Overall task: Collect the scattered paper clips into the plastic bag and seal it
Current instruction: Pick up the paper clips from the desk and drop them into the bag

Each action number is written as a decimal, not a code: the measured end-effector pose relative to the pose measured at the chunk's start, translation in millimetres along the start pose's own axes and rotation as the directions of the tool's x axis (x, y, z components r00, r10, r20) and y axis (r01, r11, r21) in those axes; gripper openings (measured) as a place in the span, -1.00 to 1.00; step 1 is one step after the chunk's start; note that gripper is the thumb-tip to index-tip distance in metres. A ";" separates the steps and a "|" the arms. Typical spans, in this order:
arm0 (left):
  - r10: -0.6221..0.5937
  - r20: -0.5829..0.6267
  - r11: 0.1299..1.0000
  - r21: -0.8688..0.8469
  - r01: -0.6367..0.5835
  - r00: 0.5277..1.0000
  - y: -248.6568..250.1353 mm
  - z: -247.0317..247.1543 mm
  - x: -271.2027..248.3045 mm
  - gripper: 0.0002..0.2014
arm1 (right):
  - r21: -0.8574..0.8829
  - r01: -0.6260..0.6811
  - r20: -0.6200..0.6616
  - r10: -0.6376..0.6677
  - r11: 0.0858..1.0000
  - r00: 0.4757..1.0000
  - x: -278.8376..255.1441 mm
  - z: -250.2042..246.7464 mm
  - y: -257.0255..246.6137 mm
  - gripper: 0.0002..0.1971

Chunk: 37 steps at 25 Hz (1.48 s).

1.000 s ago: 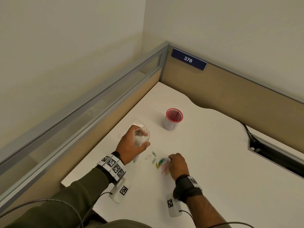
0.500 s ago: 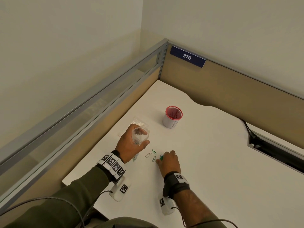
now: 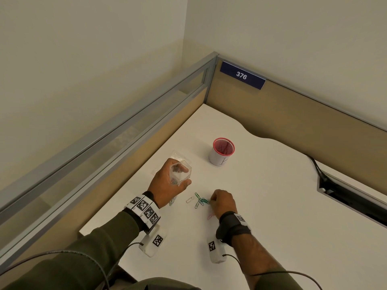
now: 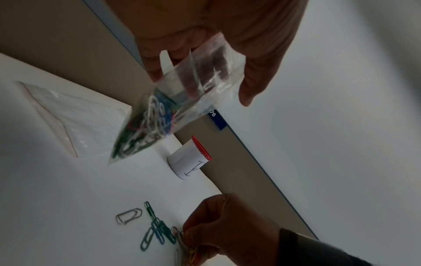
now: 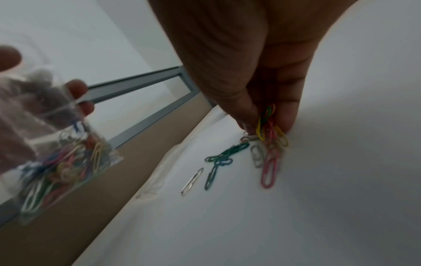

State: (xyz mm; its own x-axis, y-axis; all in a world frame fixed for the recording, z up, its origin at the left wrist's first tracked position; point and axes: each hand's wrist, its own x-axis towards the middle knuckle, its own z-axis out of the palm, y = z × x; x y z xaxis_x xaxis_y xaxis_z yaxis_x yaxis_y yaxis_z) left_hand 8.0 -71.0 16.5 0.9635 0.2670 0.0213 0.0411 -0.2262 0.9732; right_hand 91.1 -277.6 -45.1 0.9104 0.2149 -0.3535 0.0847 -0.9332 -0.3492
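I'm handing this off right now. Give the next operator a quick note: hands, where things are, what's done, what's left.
Left hand holds the bag up off the desk, mouth open, many clips already inside.
Right hand is down at the desk, pinching a bunch of clips.
Loose on the desk: green clips, one silver clip, a pink clip by the right wrist.
A spare bag lies flat; the cup stands behind.
Left: drop the bunch in, gather the rest, seal the bag.
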 end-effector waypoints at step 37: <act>0.013 0.050 1.000 0.028 -0.015 0.999 14.1 27.8 6.4 -0.55 | 0.465 0.435 -0.406 -0.251 0.771 0.879 -69.5 -108.9 -104.0 -0.94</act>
State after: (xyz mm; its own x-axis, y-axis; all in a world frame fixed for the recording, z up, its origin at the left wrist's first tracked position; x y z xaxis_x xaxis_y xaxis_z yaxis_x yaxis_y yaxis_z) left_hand 22.2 -98.5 23.9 0.9760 0.2165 0.0228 0.0342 -0.2562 0.9660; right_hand 63.1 -226.9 110.3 0.9433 0.3058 0.1294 0.2729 -0.4921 -0.8267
